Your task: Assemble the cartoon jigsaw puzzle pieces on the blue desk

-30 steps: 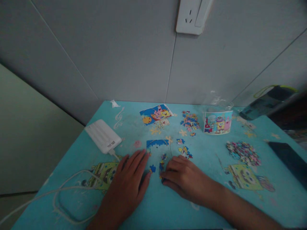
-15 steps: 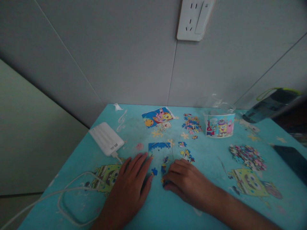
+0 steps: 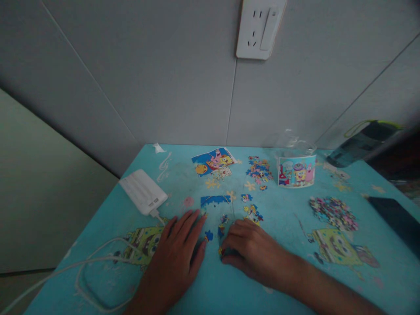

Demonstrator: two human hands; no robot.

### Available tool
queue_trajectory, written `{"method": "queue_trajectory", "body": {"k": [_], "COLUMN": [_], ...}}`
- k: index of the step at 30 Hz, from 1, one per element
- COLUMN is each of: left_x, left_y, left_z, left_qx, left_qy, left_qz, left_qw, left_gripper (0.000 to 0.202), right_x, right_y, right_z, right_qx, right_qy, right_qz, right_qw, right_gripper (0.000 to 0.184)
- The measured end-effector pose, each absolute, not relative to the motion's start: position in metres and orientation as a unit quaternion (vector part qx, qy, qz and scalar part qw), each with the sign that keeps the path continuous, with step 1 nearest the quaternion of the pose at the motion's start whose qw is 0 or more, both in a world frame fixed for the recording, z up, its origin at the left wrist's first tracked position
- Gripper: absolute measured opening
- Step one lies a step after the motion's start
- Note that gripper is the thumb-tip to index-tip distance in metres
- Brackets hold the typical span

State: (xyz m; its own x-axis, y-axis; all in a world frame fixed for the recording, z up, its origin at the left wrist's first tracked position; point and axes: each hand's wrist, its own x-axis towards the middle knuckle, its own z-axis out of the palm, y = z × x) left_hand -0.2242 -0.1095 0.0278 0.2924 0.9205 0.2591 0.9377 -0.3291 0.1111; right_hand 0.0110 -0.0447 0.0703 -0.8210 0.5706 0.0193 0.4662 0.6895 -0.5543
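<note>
My left hand (image 3: 180, 247) lies with fingers stretched out on the table, next to a loose blue jigsaw piece (image 3: 208, 236). My right hand (image 3: 244, 243) is closed, thumb and fingers pinching a small jigsaw piece (image 3: 222, 251) that is mostly hidden. Just above those fingertips lie a few more pieces (image 3: 222, 228) in a short column. A joined blue strip of puzzle (image 3: 215, 200) lies beyond my hands. To its right are a single piece (image 3: 246, 198) and a joined yellow and blue cluster (image 3: 253, 213), partly behind my right hand.
A picture card (image 3: 213, 162) lies at the back, beside a pile of pieces (image 3: 259, 169). A clear tub (image 3: 296, 171) stands right of it. Farther right are a larger pile (image 3: 333, 213), a dark phone-like slab (image 3: 395, 218) and a bottle (image 3: 361, 144). A power bank (image 3: 143, 191) with a white cable (image 3: 98, 258) is left.
The whole view has shifted slightly, so things appear a little farther left. My hands keep nearly the same pose, the right one still pinching at the column of pieces.
</note>
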Motion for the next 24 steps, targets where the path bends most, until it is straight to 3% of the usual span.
{"method": "queue_trajectory", "body": {"k": [18,24], "left_x": [-0.225,-0.225], "left_y": [-0.113,-0.115], "left_z": [0.029,0.033], "left_qx": [-0.803,-0.819], "left_qy": [-0.557,-0.528], "left_qz": [-0.205,-0.219], "left_qw": [0.047,0.034], "left_gripper": [0.045,0.035], "right_x": [0.002,0.033], "right_y": [-0.051,-0.02], "right_z": [0.064,0.086], "right_qx": [-0.212,-0.306], "right_qy": [-0.954,-0.902], "right_qz": [0.148,0.108], "right_qw": [0.15,0.287], "right_gripper": [0.018,0.013]}}
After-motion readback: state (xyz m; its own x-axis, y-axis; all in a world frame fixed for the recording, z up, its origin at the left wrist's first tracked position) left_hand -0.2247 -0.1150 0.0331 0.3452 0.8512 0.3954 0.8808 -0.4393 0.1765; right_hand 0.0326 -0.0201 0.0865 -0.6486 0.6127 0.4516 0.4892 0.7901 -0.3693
